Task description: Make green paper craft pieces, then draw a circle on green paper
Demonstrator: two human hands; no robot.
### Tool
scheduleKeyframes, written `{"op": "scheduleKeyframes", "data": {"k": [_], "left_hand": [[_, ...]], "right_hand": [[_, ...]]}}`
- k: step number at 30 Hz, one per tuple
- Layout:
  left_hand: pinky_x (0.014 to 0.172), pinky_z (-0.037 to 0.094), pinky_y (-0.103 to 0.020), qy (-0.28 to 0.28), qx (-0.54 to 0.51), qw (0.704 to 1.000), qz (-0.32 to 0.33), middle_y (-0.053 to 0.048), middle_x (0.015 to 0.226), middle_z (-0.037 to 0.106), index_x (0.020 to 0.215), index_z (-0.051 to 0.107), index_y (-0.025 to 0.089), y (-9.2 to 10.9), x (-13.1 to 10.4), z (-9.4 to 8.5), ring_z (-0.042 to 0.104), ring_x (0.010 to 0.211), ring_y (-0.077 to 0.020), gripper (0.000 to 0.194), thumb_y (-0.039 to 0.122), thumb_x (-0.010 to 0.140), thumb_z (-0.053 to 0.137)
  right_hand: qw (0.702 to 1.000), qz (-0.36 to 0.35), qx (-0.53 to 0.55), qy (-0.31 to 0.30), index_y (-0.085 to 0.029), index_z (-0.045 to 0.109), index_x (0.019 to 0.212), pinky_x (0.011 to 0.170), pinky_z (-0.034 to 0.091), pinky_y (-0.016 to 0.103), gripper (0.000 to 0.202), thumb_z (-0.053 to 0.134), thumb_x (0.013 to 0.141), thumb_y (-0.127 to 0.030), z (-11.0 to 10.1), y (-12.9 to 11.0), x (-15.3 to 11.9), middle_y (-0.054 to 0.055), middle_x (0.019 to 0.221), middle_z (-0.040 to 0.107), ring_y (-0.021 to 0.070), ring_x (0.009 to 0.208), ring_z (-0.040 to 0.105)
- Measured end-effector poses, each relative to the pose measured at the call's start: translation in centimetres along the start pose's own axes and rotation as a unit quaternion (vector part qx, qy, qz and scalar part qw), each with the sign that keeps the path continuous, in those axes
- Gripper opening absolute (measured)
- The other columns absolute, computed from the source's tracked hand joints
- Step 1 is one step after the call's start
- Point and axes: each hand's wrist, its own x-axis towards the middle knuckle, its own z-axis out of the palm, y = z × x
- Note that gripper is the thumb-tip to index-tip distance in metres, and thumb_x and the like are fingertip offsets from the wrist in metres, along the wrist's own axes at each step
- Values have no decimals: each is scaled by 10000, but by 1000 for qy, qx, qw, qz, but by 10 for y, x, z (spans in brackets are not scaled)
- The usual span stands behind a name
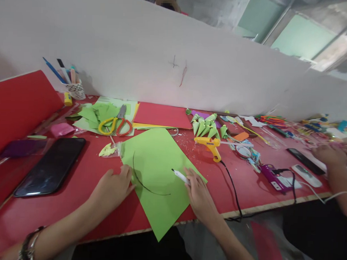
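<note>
A sheet of green paper [158, 159] lies at an angle on the red table, one corner hanging past the front edge. A curved black line [143, 185] is drawn on its left part. In my right hand [198, 189] is a white marker [181, 176], uncapped, its dark tip pointing left just over the sheet. My left hand [114, 185] rests at the sheet's left edge, thumb apart from the bent fingers, holding nothing. Beyond the sheet lie scissors [116, 124] with one yellow and one red handle, over green paper pieces [94, 114].
A yellow glue gun [211, 145] with a black cord lies right of the sheet, before several green paper cones [206, 125]. A black phone [51, 167] lies at left, a pen cup [75, 89] behind it. Another person's hand [330, 154] is at far right, near a purple power strip [275, 179].
</note>
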Motion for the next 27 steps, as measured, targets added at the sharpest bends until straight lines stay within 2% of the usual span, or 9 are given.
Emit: {"op": "scheduleKeyframes", "data": {"k": [3,5,7,10,14,18,21,24,27], "left_hand": [[556,443,-362,8,-27,1000,6,-155,988,605,984,610,139,-17,3,-5,596,594,-217,389,361,859,316],[561,443,-357,47,-58,997,-11,-131,992,606,979,597,163,-35,12,-4,603,647,-229,405,393,862,286],[578,443,-346,92,-83,991,-49,-129,1118,556,1067,544,177,-53,24,0,605,729,-236,405,407,860,283],[538,418,-319,88,-89,990,-67,-133,1246,465,1192,435,186,-72,44,10,604,694,-212,440,418,864,257],[539,394,-289,67,-107,990,-66,-157,1181,495,1160,445,130,-77,60,18,596,770,-234,490,460,859,243],[571,397,-310,30,-124,989,-77,-189,1063,536,1019,534,87,-81,77,14,581,829,-284,494,495,798,362],[570,398,-316,5,-152,987,-58,-160,925,594,925,568,111,-92,95,11,580,807,-292,500,547,697,475],[552,387,-296,-20,-196,980,-29,-101,770,618,785,593,148,-104,107,9,580,714,-252,389,508,672,503],[587,391,-271,-13,-226,974,6,-57,764,622,735,602,173,-112,112,10,572,704,-203,330,459,729,436]], "right_hand": [[1000,-1,-17,-11,-169,439,1162,937,379,478,322,329,859,-159,3,7,-2,116,1264,466,246,1207,382],[999,-6,-18,-29,-180,439,1169,925,396,470,330,332,857,-154,1,11,-1,103,1269,466,240,1196,398],[999,-13,-20,-41,-188,435,1178,919,405,461,337,334,858,-152,-3,14,-1,94,1260,477,232,1185,414],[998,-20,-25,-50,-195,410,1214,917,413,444,363,343,860,-159,-7,17,0,93,1237,499,220,1169,435],[998,-26,-23,-43,-198,378,1250,915,420,424,394,355,858,-175,-9,18,0,95,1224,509,211,1165,440],[999,-28,-17,-28,-190,429,1189,904,425,427,343,359,853,-177,-9,15,1,94,1206,522,212,1142,460],[1000,-7,-15,-7,-174,495,1051,882,437,431,245,344,857,-182,-7,18,0,112,1195,521,222,1116,477],[999,29,-31,17,-150,505,961,868,437,455,210,322,865,-191,-3,24,-4,152,1191,504,248,1104,475],[998,35,-32,28,-132,488,982,862,436,459,217,312,868,-186,-2,27,-7,172,1178,498,256,1094,471]]}}
